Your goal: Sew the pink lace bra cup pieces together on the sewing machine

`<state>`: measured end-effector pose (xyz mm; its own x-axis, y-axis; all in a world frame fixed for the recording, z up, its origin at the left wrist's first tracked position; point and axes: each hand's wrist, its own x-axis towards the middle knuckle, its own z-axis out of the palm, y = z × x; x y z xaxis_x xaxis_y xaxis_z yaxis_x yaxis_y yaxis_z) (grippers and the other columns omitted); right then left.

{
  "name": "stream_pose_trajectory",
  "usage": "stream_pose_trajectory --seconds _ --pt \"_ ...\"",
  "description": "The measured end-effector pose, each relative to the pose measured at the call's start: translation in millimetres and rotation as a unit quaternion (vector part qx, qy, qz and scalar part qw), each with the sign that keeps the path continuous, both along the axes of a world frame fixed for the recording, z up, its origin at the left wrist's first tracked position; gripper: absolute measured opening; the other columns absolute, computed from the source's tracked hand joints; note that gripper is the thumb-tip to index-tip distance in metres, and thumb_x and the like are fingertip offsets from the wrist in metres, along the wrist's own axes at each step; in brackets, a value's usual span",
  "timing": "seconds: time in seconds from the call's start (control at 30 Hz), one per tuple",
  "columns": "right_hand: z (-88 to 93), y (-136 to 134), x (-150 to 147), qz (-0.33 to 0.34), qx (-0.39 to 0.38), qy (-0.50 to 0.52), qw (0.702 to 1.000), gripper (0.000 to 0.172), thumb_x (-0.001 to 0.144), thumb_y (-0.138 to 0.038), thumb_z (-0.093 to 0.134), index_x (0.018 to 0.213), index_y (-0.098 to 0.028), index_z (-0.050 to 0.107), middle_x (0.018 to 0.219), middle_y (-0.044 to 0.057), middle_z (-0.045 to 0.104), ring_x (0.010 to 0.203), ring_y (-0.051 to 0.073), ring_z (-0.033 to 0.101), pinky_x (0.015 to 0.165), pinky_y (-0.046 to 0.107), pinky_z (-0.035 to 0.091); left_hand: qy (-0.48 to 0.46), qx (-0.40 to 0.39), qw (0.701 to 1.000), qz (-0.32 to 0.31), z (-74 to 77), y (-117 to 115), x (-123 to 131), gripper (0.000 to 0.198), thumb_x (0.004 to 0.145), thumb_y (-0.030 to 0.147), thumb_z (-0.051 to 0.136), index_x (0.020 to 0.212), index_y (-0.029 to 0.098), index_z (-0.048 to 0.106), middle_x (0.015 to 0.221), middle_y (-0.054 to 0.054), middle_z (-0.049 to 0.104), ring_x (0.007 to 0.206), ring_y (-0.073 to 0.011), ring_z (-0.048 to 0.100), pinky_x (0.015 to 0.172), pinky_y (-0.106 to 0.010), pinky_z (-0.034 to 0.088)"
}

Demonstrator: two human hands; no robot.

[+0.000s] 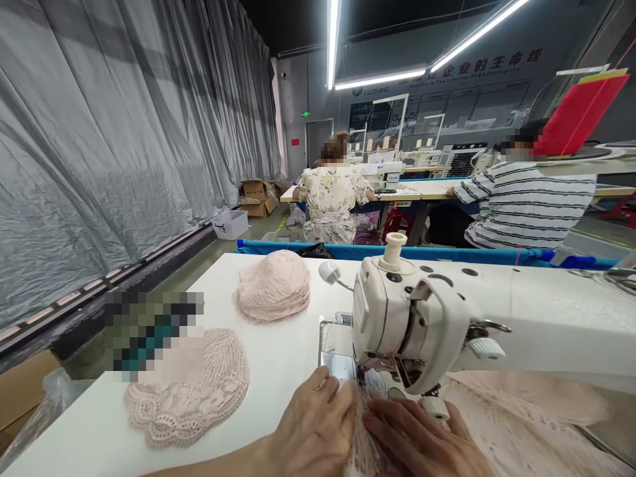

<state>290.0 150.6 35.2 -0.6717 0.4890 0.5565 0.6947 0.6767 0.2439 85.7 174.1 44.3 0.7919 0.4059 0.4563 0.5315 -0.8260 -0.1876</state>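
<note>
The lace piece (370, 424) under the left hand (313, 430) and the right hand (422, 440) is pale pink with a holey lace pattern, and so are the two lace stacks (273, 285) (191, 394) near the left edge of the white table (278, 358). The sewing machine (447, 318) is white with a shiny silver plate (338, 361). Past the far edge runs a blue bin rim (348, 252); one person wears a flowery cream dress (330, 202), another a shirt (527, 205) with dark and white stripes.

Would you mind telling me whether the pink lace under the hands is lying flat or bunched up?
Bunched up. Between the left hand and right hand, the lace stands in raised gathers just before the sewing machine.
</note>
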Motion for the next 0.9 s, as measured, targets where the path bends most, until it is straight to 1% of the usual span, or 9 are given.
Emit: stream_pose_trajectory --seconds 0.17,0.27,0.37,0.43,0.53,0.63,0.7,0.8,0.9 --pt "-2.2 13 6 -0.034 0.005 -0.038 0.999 0.039 0.087 -0.046 0.051 0.114 -0.020 0.059 0.107 0.004 0.069 0.086 0.021 0.065 0.077 0.037 0.040 0.042 -0.013 0.998 0.036 -7.6 32 -2 0.016 0.090 0.022 0.049 0.100 0.012 0.057 0.102 -0.006 0.060 0.101 -0.0195 0.051 0.097 -0.038 0.030" --pt "-3.6 13 12 -0.072 -0.013 -0.016 0.997 0.039 0.088 -0.046 0.045 0.114 -0.022 0.060 0.102 0.006 0.071 0.085 0.025 0.064 0.078 0.041 0.042 0.070 -0.052 0.994 0.059 -9.5 55 0 0.020 0.090 0.036 0.052 0.089 0.016 0.058 0.095 -0.004 0.062 0.108 -0.0223 0.047 0.097 -0.042 0.027" --pt "0.1 8 14 -0.077 -0.044 -0.019 0.996 0.040 0.091 -0.049 0.040 0.117 -0.025 0.058 0.105 0.006 0.070 0.093 0.026 0.062 0.084 0.045 0.041 0.077 -0.080 0.990 0.087 -6.1 64 4 0.022 0.086 0.037 0.058 0.080 0.017 0.057 0.090 -0.004 0.061 0.103 -0.0234 0.049 0.094 -0.044 0.028" --pt "2.9 4 12 -0.024 -0.064 -0.031 0.997 0.043 0.091 -0.052 0.038 0.116 -0.023 0.058 0.111 0.006 0.067 0.099 0.025 0.061 0.089 0.045 0.037 0.071 -0.084 0.989 0.097 -1.3 59 4 0.019 0.086 0.032 0.058 0.079 0.015 0.056 0.091 -0.005 0.060 0.104 -0.0241 0.048 0.093 -0.044 0.029" --pt "2.9 -4 5 0.055 -0.036 0.027 0.997 0.055 0.093 -0.058 0.026 0.104 -0.018 0.063 0.103 0.007 0.070 0.089 0.022 0.065 0.087 0.042 0.036 0.029 -0.091 0.993 0.063 6.3 34 3 0.012 0.089 0.022 0.052 0.081 0.014 0.054 0.090 -0.006 0.059 0.099 -0.0213 0.050 0.087 -0.040 0.033" --pt "-0.2 -12 -6 0.041 -0.041 0.121 0.991 0.046 0.100 -0.039 0.024 0.090 -0.019 0.064 0.091 0.003 0.073 0.080 0.017 0.067 0.082 0.036 0.036 -0.030 -0.124 0.991 -0.029 8.9 5 3 0.024 0.090 0.035 0.048 0.084 0.013 0.053 0.084 -0.004 0.059 0.082 -0.0166 0.053 0.081 -0.035 0.037" --pt "-2.3 -15 -10 0.035 -0.076 0.153 0.985 0.043 0.101 -0.024 0.022 0.086 -0.020 0.062 0.086 0.001 0.072 0.078 0.014 0.066 0.079 0.032 0.037 -0.036 -0.127 0.990 -0.054 7.3 -8 3 0.035 0.086 0.047 0.050 0.084 0.013 0.053 0.080 -0.004 0.058 0.077 -0.0175 0.053 0.079 -0.036 0.038" --pt "-5.0 -16 -12 0.044 -0.106 0.160 0.980 0.036 0.099 -0.016 0.025 0.086 -0.019 0.058 0.077 0.000 0.069 0.070 0.012 0.063 0.073 0.030 0.039 -0.030 -0.085 0.996 -0.025 3.7 -13 5 0.011 0.085 0.022 0.046 0.080 0.013 0.052 0.072 -0.003 0.056 0.070 -0.0169 0.052 0.074 -0.035 0.039" --pt "-8.3 -13 -10 0.025 -0.110 0.165 0.980 0.024 0.095 -0.011 0.033 0.086 -0.018 0.054 0.067 -0.002 0.065 0.060 0.011 0.059 0.067 0.029 0.040 -0.042 -0.054 0.998 -0.009 2.4 -9 7 0.020 0.076 -0.001 0.036 0.076 0.014 0.050 0.064 -0.001 0.052 0.059 -0.0145 0.048 0.067 -0.032 0.040"
